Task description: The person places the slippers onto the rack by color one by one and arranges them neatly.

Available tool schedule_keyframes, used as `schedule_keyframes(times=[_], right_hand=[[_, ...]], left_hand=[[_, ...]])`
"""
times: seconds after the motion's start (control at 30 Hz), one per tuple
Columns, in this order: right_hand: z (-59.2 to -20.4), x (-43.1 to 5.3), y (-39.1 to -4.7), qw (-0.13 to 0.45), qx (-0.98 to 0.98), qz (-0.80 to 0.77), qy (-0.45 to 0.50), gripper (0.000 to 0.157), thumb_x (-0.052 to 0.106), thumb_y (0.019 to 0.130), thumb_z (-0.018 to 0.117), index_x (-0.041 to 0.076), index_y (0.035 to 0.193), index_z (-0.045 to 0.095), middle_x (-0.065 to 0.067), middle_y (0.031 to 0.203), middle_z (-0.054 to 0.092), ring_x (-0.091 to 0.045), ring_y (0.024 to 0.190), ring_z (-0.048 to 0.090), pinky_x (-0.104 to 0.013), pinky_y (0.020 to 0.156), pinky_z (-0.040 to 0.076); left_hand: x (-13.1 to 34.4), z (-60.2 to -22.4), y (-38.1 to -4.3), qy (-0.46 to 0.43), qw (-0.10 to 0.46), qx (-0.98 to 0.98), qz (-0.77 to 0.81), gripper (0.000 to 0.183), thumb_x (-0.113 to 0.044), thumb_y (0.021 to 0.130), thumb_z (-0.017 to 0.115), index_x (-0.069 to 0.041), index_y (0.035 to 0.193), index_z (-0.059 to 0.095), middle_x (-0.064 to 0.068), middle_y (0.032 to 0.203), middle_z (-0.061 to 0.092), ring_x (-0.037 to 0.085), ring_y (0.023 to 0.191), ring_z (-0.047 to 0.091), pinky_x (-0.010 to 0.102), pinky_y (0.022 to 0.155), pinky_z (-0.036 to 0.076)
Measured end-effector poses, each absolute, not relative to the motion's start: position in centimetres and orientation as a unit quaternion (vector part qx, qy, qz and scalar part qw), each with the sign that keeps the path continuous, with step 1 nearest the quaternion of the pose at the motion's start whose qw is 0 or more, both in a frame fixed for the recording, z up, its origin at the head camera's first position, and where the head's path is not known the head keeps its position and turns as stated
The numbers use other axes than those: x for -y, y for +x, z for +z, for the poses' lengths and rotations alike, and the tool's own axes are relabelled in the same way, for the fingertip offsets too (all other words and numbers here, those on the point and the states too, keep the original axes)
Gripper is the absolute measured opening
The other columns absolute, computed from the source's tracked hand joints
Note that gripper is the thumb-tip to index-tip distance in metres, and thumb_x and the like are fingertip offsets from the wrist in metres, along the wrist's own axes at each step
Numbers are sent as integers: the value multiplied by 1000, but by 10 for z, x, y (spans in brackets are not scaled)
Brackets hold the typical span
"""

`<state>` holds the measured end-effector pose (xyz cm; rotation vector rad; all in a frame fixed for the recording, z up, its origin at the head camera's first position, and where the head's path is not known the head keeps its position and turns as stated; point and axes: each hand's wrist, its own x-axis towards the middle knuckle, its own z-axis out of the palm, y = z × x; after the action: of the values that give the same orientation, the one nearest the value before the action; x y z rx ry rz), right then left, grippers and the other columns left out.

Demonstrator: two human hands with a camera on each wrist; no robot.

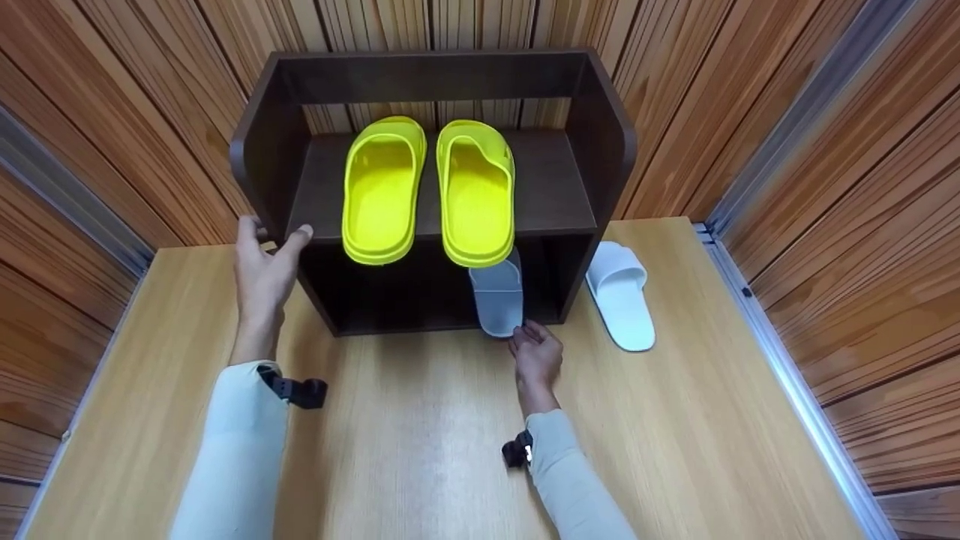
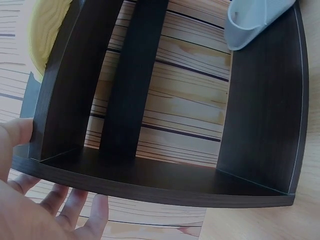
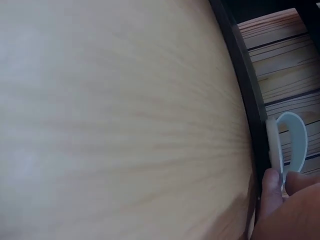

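Observation:
A dark brown shoe rack stands against the wood-panelled wall. My left hand grips its left side, thumb at the front edge of the upper shelf, fingers along the side panel's outer face. Inside the lower compartment, toward the right, lies a white slipper, greyish in the shadow. With my right hand I pinch its heel end; the right wrist view shows a finger and thumb on the slipper's sole. The toe part is partly hidden under the upper shelf.
Two yellow slippers sit side by side on the upper shelf, heels over its front edge. A second white slipper lies on the wooden floor right of the rack. Panelled walls with metal tracks flank both sides.

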<state>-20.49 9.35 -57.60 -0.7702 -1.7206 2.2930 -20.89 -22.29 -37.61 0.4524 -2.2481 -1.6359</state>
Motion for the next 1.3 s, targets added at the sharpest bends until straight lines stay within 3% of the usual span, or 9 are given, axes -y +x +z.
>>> schedule_keyframes(times=[0.33,0.53,0.73,0.97,1.1,1.3], right_hand=[[-576,-114,-198,103,676,694,-224,41,0,94,69,-9,132,60,-23,118,65,-30,108,65,-30,87,55],[-572,-128,-190,125,780,595,-145,41,10,94,72,-7,131,63,-24,126,63,-34,116,63,-41,94,53],[-564,-145,-187,161,879,437,-103,36,22,96,70,2,126,70,-19,139,57,-37,126,54,-53,99,44],[-558,-177,-191,205,914,337,-93,35,20,93,71,0,122,71,-24,140,56,-44,124,51,-61,101,38],[-557,-200,-196,193,923,309,-121,41,21,92,71,2,129,68,-25,145,51,-49,128,47,-66,101,36],[-563,-231,-198,124,918,314,-206,58,30,93,71,7,144,56,-24,157,35,-49,136,38,-67,101,34]], left_hand=[[223,-377,-209,159,163,786,-575,42,-36,94,69,-13,121,48,3,117,48,19,100,50,30,83,42],[223,-377,-209,163,160,787,-574,43,-37,94,69,-13,122,48,4,120,47,19,101,50,30,82,43],[222,-378,-209,163,159,785,-576,43,-37,94,69,-13,123,48,5,121,47,19,102,49,30,83,43],[223,-378,-209,165,159,786,-575,43,-37,94,69,-13,122,48,4,120,48,18,101,49,30,82,42],[223,-378,-209,156,169,781,-581,40,-34,94,69,-13,120,49,2,117,49,18,102,50,30,83,42],[222,-378,-209,149,169,778,-587,39,-33,95,69,-12,121,49,4,118,49,21,106,49,30,84,42]])
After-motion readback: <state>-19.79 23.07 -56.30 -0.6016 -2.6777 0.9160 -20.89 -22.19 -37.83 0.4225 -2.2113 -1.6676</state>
